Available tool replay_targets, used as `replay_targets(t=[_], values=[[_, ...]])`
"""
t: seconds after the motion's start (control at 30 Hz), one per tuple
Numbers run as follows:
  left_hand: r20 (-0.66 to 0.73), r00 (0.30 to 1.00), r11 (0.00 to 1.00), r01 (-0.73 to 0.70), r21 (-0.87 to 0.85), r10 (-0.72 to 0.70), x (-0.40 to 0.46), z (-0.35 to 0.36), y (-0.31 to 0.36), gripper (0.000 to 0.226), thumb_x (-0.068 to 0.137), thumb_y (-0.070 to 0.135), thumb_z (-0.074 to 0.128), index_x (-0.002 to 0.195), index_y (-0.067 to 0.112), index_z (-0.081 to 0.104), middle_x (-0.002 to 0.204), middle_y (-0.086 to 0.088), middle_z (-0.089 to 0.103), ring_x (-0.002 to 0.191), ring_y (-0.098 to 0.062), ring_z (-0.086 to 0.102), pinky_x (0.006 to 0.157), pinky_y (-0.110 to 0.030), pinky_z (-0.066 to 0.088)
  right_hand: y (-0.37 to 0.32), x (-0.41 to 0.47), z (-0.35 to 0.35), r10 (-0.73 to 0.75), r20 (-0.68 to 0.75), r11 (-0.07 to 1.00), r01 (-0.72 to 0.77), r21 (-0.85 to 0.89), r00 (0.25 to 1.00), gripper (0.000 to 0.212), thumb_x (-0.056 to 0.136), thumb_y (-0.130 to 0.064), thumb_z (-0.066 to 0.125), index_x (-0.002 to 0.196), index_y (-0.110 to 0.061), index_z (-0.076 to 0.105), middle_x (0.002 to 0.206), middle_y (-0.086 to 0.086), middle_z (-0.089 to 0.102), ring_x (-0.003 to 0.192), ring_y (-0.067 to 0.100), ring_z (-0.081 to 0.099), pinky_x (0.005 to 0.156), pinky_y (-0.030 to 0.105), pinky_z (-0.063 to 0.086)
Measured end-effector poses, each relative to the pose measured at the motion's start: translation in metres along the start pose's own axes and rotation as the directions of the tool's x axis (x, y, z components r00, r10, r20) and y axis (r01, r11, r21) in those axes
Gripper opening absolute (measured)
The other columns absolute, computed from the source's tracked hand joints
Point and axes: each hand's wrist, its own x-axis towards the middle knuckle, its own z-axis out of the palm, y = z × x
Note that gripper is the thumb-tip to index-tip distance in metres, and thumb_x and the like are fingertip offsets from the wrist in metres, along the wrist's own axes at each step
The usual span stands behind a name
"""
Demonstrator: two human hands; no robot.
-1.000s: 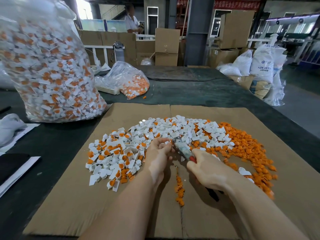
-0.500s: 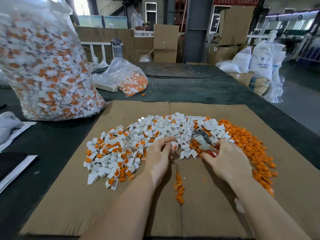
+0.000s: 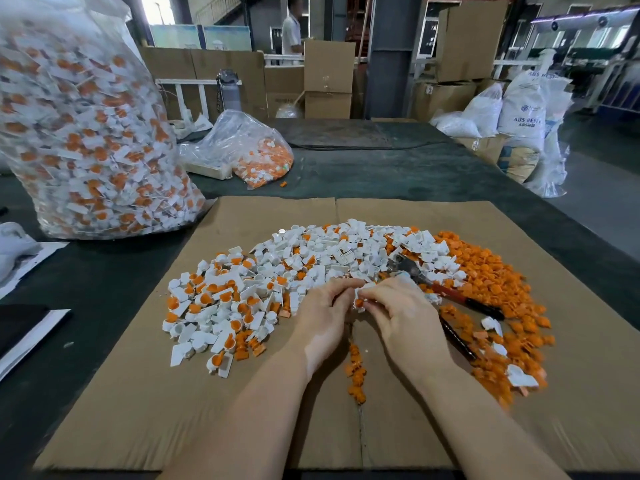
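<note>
The white sack (image 3: 523,112) at far right reads "ABS RESIN" (the smaller print beneath is unreadable).

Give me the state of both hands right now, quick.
Left hand: pinching a small white-and-orange piece.
Right hand: pinching the same piece; the pliers lie unheld beside it.
</note>
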Motion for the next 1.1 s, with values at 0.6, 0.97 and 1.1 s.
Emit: replay_targets(t=[0.6, 0.97, 1.1], values=[[-0.097, 0.983, 0.968, -0.13, 0.216, 0.154, -0.009, 0.002, 0.001, 0.02, 0.092, 0.026, 0.059, 0.11, 0.027, 0.065, 0.101, 0.012, 0.059, 0.087, 0.001, 0.05, 0.071, -0.003, 0.035, 0.002, -0.008, 0.006, 0.073, -0.145, 0.997, -0.07, 0.023, 0.987, 0.006, 0.079, -0.005, 0.071, 0.083, -0.009, 0.069, 0.077, 0.001, 0.065, 0.075, 0.014, 0.061, 0.069, 0.022, 0.047], [-0.421, 0.855, 0.686, 0.111, 0.719, 0.303, 0.004, -0.058, 0.006, 0.023, 0.096, 0.027, 0.049, 0.106, 0.015, 0.066, 0.099, -0.002, 0.045, 0.093, -0.018, 0.041, 0.082, -0.032, 0.035, 0.006, -0.008, 0.009, 0.076, -0.162, 0.993, -0.089, -0.076, 0.984, 0.01, 0.075, 0.005, 0.072, 0.077, -0.004, 0.068, 0.071, 0.007, 0.064, 0.069, 0.024, 0.061, 0.062, 0.036, 0.054], [-0.408, 0.901, 0.533, 0.277, 0.8, 0.144, 0.006, -0.074, -0.002, 0.022, 0.095, 0.028, 0.047, 0.11, 0.023, 0.063, 0.116, -0.003, 0.047, 0.11, -0.024, 0.04, 0.094, -0.038, 0.033, 0.006, -0.008, 0.01, 0.109, -0.133, 0.988, -0.121, -0.091, 0.985, 0.008, 0.077, 0.004, 0.069, 0.077, -0.004, 0.067, 0.071, 0.008, 0.063, 0.069, 0.026, 0.059, 0.062, 0.04, 0.053]])
